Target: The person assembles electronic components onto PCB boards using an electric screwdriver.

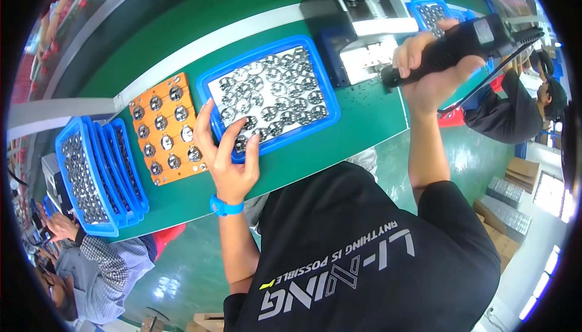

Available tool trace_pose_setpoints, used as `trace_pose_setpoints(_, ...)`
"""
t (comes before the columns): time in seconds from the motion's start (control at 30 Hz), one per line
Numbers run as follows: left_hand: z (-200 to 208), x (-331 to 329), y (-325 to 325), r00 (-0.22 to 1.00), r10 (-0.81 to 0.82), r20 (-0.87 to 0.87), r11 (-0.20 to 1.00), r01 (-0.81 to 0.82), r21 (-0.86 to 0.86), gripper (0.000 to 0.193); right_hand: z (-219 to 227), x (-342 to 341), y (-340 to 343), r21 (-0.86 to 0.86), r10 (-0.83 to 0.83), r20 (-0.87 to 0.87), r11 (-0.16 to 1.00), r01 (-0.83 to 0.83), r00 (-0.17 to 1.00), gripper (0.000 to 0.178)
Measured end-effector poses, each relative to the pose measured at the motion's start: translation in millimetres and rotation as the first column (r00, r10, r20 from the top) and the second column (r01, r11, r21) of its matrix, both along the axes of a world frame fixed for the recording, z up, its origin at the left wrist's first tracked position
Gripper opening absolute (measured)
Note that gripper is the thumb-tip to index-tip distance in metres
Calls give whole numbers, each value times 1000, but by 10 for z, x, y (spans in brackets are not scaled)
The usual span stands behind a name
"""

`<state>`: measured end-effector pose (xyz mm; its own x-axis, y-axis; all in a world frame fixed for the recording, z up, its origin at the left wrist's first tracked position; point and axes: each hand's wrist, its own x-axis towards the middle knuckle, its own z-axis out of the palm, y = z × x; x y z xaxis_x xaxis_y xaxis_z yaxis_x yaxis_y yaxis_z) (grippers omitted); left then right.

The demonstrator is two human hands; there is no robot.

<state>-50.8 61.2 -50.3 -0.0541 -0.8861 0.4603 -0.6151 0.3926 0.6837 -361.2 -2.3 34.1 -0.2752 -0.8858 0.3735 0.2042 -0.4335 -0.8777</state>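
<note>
My left hand (232,168), with a blue wristband, reaches over the near left edge of a blue tray (291,145). Its fingers are spread, and the thumb and a fingertip lie close beside a round metal-and-black part (241,143) in the tray. Rows of similar round parts lie on the tray's white lining. Left of this hand is an orange fixture plate (162,168) with several round parts seated in its pockets. My right hand (433,68) is wrapped around a black corded electric screwdriver (445,50), raised over the table's right side, tip toward the left.
A grey-and-white machine (382,26) stands behind the screwdriver, with small dark bits (364,97) scattered before it. Stacked blue trays (100,226) of parts stand tilted at the left. Another blue tray (418,5) lies at far right. Other people sit on both sides.
</note>
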Motion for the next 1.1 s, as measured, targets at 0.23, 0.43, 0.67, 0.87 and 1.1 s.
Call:
trace_pose_setpoints(0.23, -39, 12, -46, 999, -2, -46, 1000, 2, 10, 22, -280, 1007, 141, -231, 347, 58, 917, -326, 936, 98)
trace_pose_setpoints(0.43, -34, 17, -45, 997, 74, -25, 997, -75, -16, 10, -547, 1634, 35, -354, 416, -29, 846, -398, 909, 104)
trace_pose_setpoints(0.67, -73, 40, -60, 993, 91, -72, 996, -92, -14, 8, -620, 1766, -19, -242, 362, -21, 903, -356, 932, 101)
trace_pose_setpoints(0.87, -51, 64, -73, 996, 69, -64, 997, -71, -18, 9, -579, 1760, -4, -230, 360, -90, 900, -371, 929, 99)
trace_pose_setpoints(1.1, -57, 70, -77, 996, 61, -59, 998, -61, -12, 7, -550, 1765, 11, -200, 342, -153, 908, -368, 927, 98)
